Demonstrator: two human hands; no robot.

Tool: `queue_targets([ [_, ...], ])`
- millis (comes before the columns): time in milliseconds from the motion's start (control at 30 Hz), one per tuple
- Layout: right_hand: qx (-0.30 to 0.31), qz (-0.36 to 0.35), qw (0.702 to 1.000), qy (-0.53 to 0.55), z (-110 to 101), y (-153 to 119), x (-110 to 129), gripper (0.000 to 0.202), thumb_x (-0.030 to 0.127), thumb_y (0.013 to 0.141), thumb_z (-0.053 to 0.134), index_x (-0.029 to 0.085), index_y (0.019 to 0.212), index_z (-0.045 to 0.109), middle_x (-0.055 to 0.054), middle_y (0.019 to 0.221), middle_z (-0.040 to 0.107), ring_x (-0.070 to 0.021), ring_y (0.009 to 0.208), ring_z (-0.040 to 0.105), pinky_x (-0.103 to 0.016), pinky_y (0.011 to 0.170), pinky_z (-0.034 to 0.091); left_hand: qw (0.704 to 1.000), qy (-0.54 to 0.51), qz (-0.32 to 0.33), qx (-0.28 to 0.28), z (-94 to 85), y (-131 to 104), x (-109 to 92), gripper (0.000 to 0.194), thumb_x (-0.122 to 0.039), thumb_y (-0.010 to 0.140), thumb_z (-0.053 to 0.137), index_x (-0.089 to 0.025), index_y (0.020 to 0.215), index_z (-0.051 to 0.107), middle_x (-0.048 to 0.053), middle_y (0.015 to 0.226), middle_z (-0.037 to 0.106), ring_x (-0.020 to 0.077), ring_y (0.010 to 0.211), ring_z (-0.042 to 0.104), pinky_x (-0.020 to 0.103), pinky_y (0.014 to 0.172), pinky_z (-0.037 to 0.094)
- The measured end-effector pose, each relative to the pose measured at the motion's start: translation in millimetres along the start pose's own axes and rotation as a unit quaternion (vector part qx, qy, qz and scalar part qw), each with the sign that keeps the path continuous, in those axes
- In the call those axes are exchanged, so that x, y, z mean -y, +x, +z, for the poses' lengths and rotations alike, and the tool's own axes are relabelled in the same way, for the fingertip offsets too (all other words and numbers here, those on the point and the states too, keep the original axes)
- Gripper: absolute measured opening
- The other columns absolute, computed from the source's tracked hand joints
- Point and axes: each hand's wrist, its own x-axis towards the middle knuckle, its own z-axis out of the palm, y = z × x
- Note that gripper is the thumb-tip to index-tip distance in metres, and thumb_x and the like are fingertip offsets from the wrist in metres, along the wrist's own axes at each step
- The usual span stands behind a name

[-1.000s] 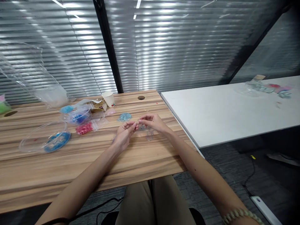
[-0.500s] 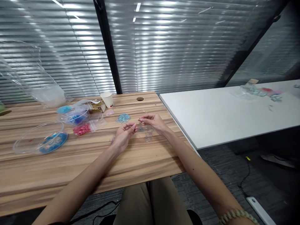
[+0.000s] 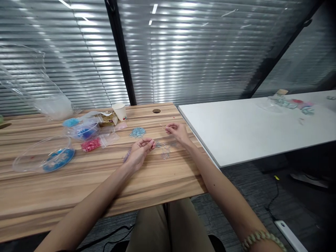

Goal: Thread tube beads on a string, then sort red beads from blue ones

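Observation:
My left hand [image 3: 141, 149] rests low over the wooden table, thumb and forefinger pinched together; what lies between them is too small to make out. To its right and higher, my right hand [image 3: 177, 132] also pinches, with a thin pale sliver [image 3: 162, 125] sticking out from its fingertips. Between and below the hands lies a loose scatter of small clear pieces [image 3: 165, 152]. A heap of small light-blue pieces [image 3: 137, 132] sits just beyond my left hand. Some purplish bits [image 3: 127, 156] show partly behind the left wrist.
At left stand a clear round tub with blue pieces [image 3: 59, 160], a bag of red beads [image 3: 90, 144], a second tub [image 3: 85, 130] and a paper cup [image 3: 120, 111]. A white table [image 3: 236, 129] adjoins at right. The wooden table's front edge [image 3: 157, 204] is close to my lap.
My right hand has moved away from the left, up and to the right, still pinching. The left hand has barely shifted, and the gap between the fingertips is wider.

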Motion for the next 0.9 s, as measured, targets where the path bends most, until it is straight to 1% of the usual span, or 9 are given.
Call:
queue_targets([
  [100,-0.018,-0.052,0.981,-0.186,-5,3,-4,0.007,0.02,0.074,0.062,0.014,0.075,0.066,-0.006,0.073,0.068,-0.017,0.068,0.063,-0.03,0.068,0.05,1.0,0.0,0.003,-0.001,0.2,0,0,0.025,-0.011,0.059,0.079,-0.01,0.075,0.06,0.002,0.068,0.064,0.0087,0.065,0.061,0.02,0.07,0.049],
  [200,-0.01,-0.078,0.948,-0.309,-7,2,-6,0.013,0.015,0.077,0.057,0.016,0.081,0.069,-0.007,0.083,0.07,-0.0189,0.078,0.064,-0.031,0.075,0.048,1.0,0.004,0.001,-0.001,0.3,0,-1,0.025,-0.011,0.06,0.079,-0.01,0.076,0.06,0.003,0.068,0.064,0.0087,0.064,0.06,0.02,0.069,0.049],
  [333,0.016,-0.079,0.921,-0.382,-7,3,-8,0.018,0.016,0.08,0.056,0.018,0.089,0.071,-0.008,0.092,0.07,-0.0215,0.088,0.064,-0.032,0.081,0.046,1.0,0.008,-0.012,0.013,0.7,-1,-1,0.024,-0.011,0.06,0.079,-0.009,0.077,0.061,0.003,0.069,0.065,0.0087,0.063,0.06,0.019,0.067,0.049],
  [467,0.028,-0.092,0.908,-0.408,-7,1,-3,0.022,0.019,0.081,0.057,0.02,0.098,0.07,-0.009,0.099,0.069,-0.024,0.098,0.061,-0.034,0.086,0.044,0.999,0.007,-0.021,0.026,1.7,-2,1,0.026,-0.011,0.059,0.08,-0.009,0.078,0.062,0.003,0.069,0.065,0.009,0.063,0.061,0.019,0.066,0.049],
  [533,0.024,-0.114,0.919,-0.377,-4,-4,7,0.021,0.022,0.081,0.058,0.019,0.099,0.07,-0.009,0.1,0.068,-0.0249,0.1,0.059,-0.036,0.086,0.044,0.999,0.007,-0.018,0.027,1.9,-3,1,0.027,-0.011,0.058,0.08,-0.01,0.078,0.062,0.003,0.07,0.065,0.0092,0.064,0.061,0.02,0.067,0.049],
  [600,0.033,-0.127,0.948,-0.289,2,-11,20,0.02,0.028,0.081,0.059,0.018,0.094,0.071,-0.008,0.097,0.069,-0.0231,0.095,0.061,-0.033,0.083,0.046,1.0,0.007,-0.008,0.025,1.9,-3,1,0.028,-0.012,0.057,0.08,-0.01,0.078,0.062,0.003,0.07,0.065,0.0093,0.065,0.061,0.02,0.068,0.049],
  [667,0.085,-0.109,0.976,-0.168,10,-19,33,0.023,0.035,0.081,0.059,0.018,0.088,0.072,-0.007,0.092,0.07,-0.0204,0.087,0.064,-0.03,0.075,0.049,1.0,0.005,0.004,0.025,1.7,-3,0,0.028,-0.013,0.057,0.081,-0.01,0.078,0.062,0.002,0.07,0.065,0.0094,0.066,0.061,0.02,0.069,0.049],
  [767,0.164,-0.081,0.981,-0.068,22,-29,44,0.023,0.038,0.077,0.062,0.018,0.084,0.072,-0.005,0.087,0.071,-0.0188,0.083,0.064,-0.027,0.07,0.049,0.999,-0.005,0.02,0.027,1.2,-2,-2,0.028,-0.014,0.056,0.081,-0.01,0.077,0.062,0.001,0.069,0.065,0.0087,0.066,0.061,0.019,0.069,0.049],
  [900,0.194,-0.071,0.978,0.011,32,-32,41,0.023,0.036,0.075,0.065,0.018,0.088,0.072,-0.005,0.09,0.07,-0.0177,0.084,0.063,-0.027,0.071,0.048,0.999,-0.026,0.035,0.026,0.7,-1,-5,0.029,-0.014,0.056,0.082,-0.01,0.077,0.062,0.001,0.068,0.064,0.0078,0.065,0.06,0.018,0.069,0.049],
])
